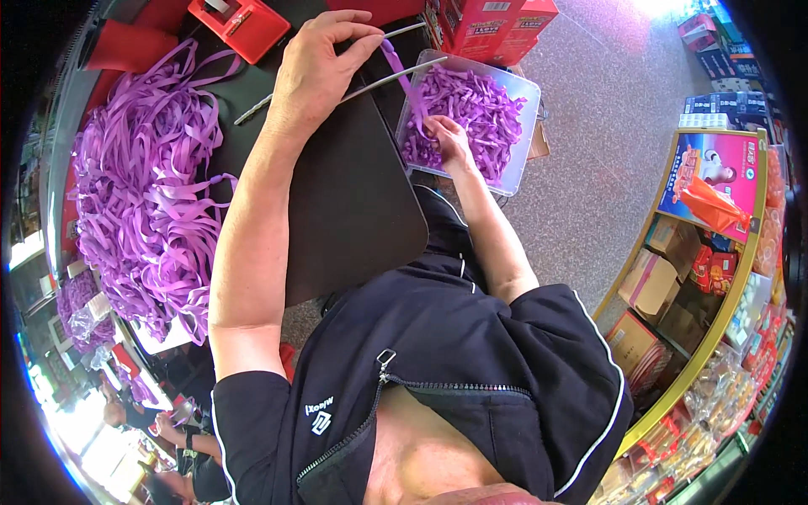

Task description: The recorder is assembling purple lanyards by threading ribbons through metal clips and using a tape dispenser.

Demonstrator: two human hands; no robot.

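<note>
Across the far end of the dark table, a narrow purple ribbon strap is stretched between my two hands. My left hand has thumb and fingers closed at its upper end. My right hand pinches the lower part, above a clear plastic bin of short purple ribbon pieces. A thin grey rod passes under my left wrist and sticks out past the table edge. Beyond it, a second thin rod comes out near my left fingertips.
A big tangled heap of purple straps covers the left side of the table. Behind it sits a red tape dispenser. Red boxes stand behind the bin. Stocked shelves line the right; another person's arm shows lower left.
</note>
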